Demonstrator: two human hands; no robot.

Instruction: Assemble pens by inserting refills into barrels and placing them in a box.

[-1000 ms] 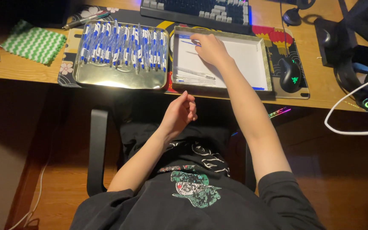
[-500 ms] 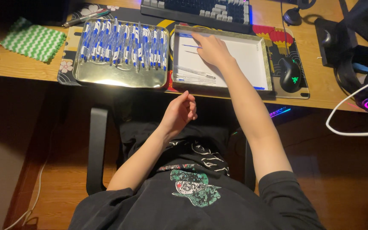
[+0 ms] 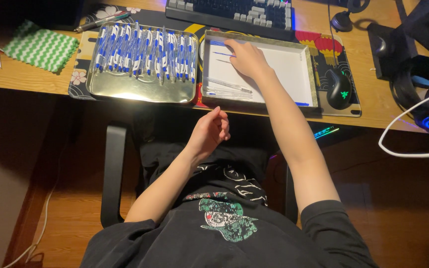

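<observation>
We see the right hand (image 3: 247, 58) reaching into the white tray (image 3: 294, 69) on the bench (image 3: 21, 79), fingertips down on a thin blue pen part (image 3: 223, 53) near the tray's far left corner; whether the grip has closed on it we cannot tell. More slim clear and blue parts (image 3: 227, 88) lie along the tray's near left side. The left hand (image 3: 209, 133) hangs loosely curled below the bench edge, holding nothing. Just left of the white tray, a metal tray (image 3: 140, 92) carries rows of blue-and-white pens (image 3: 145, 52).
</observation>
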